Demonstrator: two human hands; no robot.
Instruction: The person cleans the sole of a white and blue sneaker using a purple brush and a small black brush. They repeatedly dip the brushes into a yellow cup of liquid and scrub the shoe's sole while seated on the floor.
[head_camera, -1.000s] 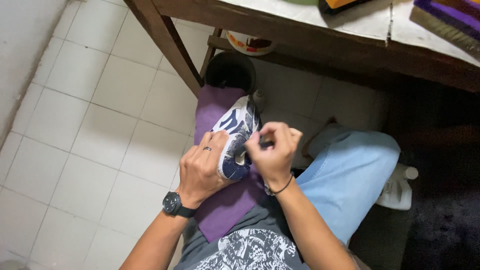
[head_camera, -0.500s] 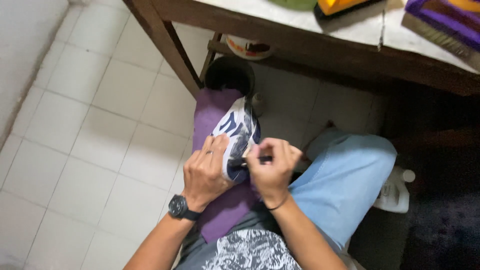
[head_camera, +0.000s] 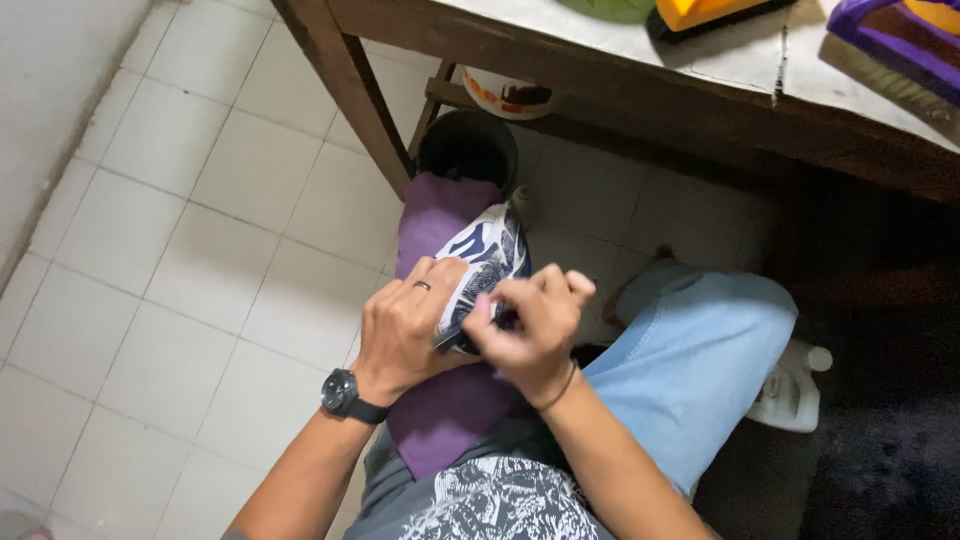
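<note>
A white and dark blue sneaker (head_camera: 487, 252) rests toe-away on a purple cloth (head_camera: 440, 420) draped over my left thigh. My left hand (head_camera: 405, 325), with a ring and a black wristwatch, grips the shoe's near side. My right hand (head_camera: 528, 325), fingers curled, pinches something small at the shoe's heel opening; what it pinches is hidden by the fingers.
A dark wooden table (head_camera: 600, 80) with a white top stands ahead, bearing a purple brush (head_camera: 890, 40) and an orange object (head_camera: 700, 12). A black bucket (head_camera: 467, 150) and a bowl (head_camera: 505, 95) sit beneath it. A white plastic bottle (head_camera: 790, 395) lies by my right knee on the tiled floor.
Both hands have shifted slightly nearer to me on the shoe, and my right hand has closed tighter at the heel opening. The shoe stays on the cloth.
</note>
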